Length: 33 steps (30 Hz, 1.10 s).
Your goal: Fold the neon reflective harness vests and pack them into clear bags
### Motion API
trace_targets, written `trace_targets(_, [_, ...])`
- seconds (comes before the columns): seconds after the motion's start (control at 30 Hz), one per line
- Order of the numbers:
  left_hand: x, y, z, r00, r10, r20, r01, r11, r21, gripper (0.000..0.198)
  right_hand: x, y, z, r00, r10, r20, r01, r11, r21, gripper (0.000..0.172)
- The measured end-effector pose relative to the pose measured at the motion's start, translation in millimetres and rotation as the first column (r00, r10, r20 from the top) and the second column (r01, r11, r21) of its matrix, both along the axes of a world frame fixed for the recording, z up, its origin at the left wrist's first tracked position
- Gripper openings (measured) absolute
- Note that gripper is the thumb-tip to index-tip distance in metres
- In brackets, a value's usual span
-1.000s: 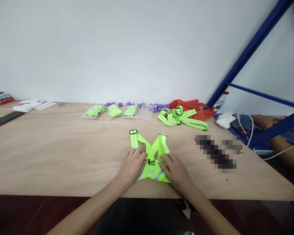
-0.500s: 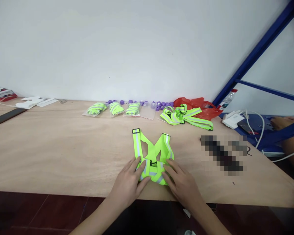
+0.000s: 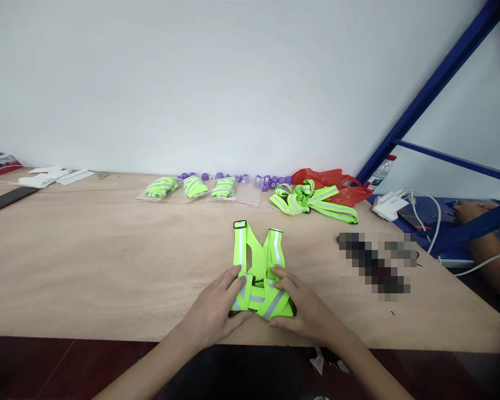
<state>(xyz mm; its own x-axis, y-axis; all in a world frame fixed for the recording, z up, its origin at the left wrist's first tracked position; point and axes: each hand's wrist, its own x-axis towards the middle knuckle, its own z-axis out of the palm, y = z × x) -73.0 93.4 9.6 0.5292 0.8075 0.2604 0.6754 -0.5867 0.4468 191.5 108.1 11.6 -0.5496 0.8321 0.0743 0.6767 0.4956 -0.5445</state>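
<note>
A neon-yellow reflective vest (image 3: 256, 297) of elastic straps with silver stripes lies partly folded near the table's front edge. Two of its straps, one with a black buckle (image 3: 240, 224), point away from me. My left hand (image 3: 216, 305) grips the folded left side, fingers on top and thumb along the lower edge. On the right side, my right hand (image 3: 306, 305) has its fingers bent over the fabric and its thumb at the bottom edge. The undersides of the folds are hidden.
Bagged vests (image 3: 223, 188), purple rolls (image 3: 273, 182), a loose vest (image 3: 333, 208) and a red plastic bag (image 3: 350, 191) line the back. A blurred dark object (image 3: 373, 264) lies right. Beyond the blue frame (image 3: 433, 94) another person's arm (image 3: 489, 250) shows. A dark flat object (image 3: 10, 200) lies left.
The vest's two upper straps are closer together, and its lower part is folded wider. My right thumb has moved down to the bottom edge. The camera view has shifted slightly.
</note>
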Motion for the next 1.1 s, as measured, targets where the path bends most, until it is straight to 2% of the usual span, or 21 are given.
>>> trace_targets(0.13, [-0.4, 1.2, 0.1, 1.000, -0.016, -0.009, 0.016, 1.000, 0.016, 0.046, 3.1, 1.2, -2.4, 0.998, 0.055, 0.019, -0.055, 0.998, 0.024, 0.062])
trace_targets(0.23, [-1.8, 1.9, -3.3, 0.999, -0.037, -0.027, 0.038, 0.998, 0.057, 0.047, 4.2, 1.2, -8.8, 0.997, 0.065, 0.042, -0.070, 0.989, 0.129, 0.078])
trace_targets(0.4, [-4.8, 4.9, -12.1, 0.995, -0.059, -0.076, 0.067, 0.992, 0.105, 0.050, 4.2, 2.8, -15.3, 0.974, 0.156, 0.163, -0.197, 0.940, 0.278, 0.061])
trace_targets(0.5, [-5.2, 6.0, -16.1, 0.993, -0.056, -0.105, 0.069, 0.991, 0.119, 0.052, 4.4, -0.5, -15.0, 0.974, 0.142, 0.177, -0.190, 0.935, 0.300, 0.070])
trace_targets(0.53, [-5.0, 6.0, -17.0, 0.992, -0.052, -0.114, 0.066, 0.990, 0.125, 0.053, 4.0, -2.6, -14.4, 0.977, 0.131, 0.168, -0.176, 0.939, 0.295, 0.069])
trace_targets(0.63, [-4.1, 5.5, -18.6, 0.990, -0.045, -0.132, 0.064, 0.988, 0.143, 0.054, -0.4, -9.7, -11.8, 0.991, 0.040, 0.124, -0.070, 0.966, 0.249, 0.049])
trace_targets(0.7, [-3.7, 5.2, -18.9, 0.991, -0.045, -0.130, 0.064, 0.987, 0.149, 0.054, -5.8, -14.0, -11.7, 0.994, -0.022, 0.106, -0.002, 0.974, 0.227, 0.042])
trace_targets(0.83, [-3.6, 5.4, -18.4, 0.993, -0.042, -0.108, 0.058, 0.987, 0.152, 0.053, -17.8, -22.2, -21.6, 0.991, -0.128, 0.032, 0.115, 0.958, 0.264, 0.046])
trace_targets(0.97, [-4.1, 6.0, -18.7, 0.994, -0.044, -0.100, 0.058, 0.988, 0.140, 0.054, -25.0, -30.9, -38.8, 0.957, -0.284, -0.061, 0.287, 0.894, 0.343, 0.047])
trace_targets(1.1, [-4.4, 6.1, -19.8, 0.994, -0.053, -0.098, 0.065, 0.990, 0.121, 0.054, -25.5, -35.0, -43.0, 0.948, -0.318, 0.017, 0.293, 0.894, 0.339, 0.047])
